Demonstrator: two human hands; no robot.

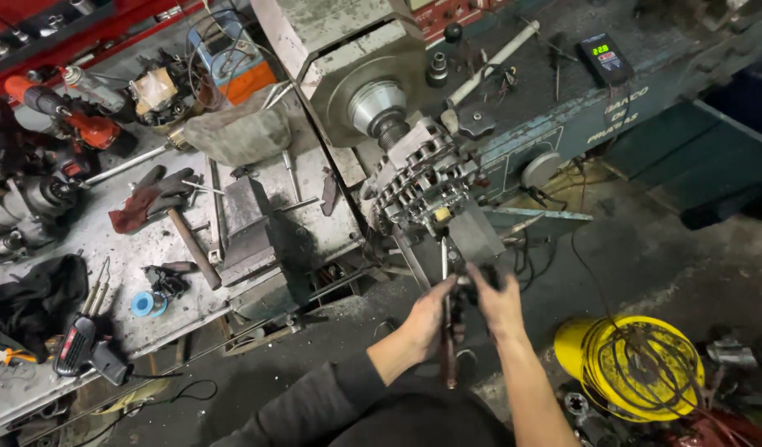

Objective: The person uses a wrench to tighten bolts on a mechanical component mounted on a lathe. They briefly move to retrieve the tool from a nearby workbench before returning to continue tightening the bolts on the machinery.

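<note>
Nearby, hammer [192,247] and yellow bucket [625,356] flank both hands.

Small black green-lit screen [606,56] on bench

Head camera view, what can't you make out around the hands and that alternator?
- Left hand: holds a long tool; the tip type is too small to tell.
- Right hand: motion-blurred, so what its fingers grip is unclear.
- Alternator: far side hidden by the machine.
</note>
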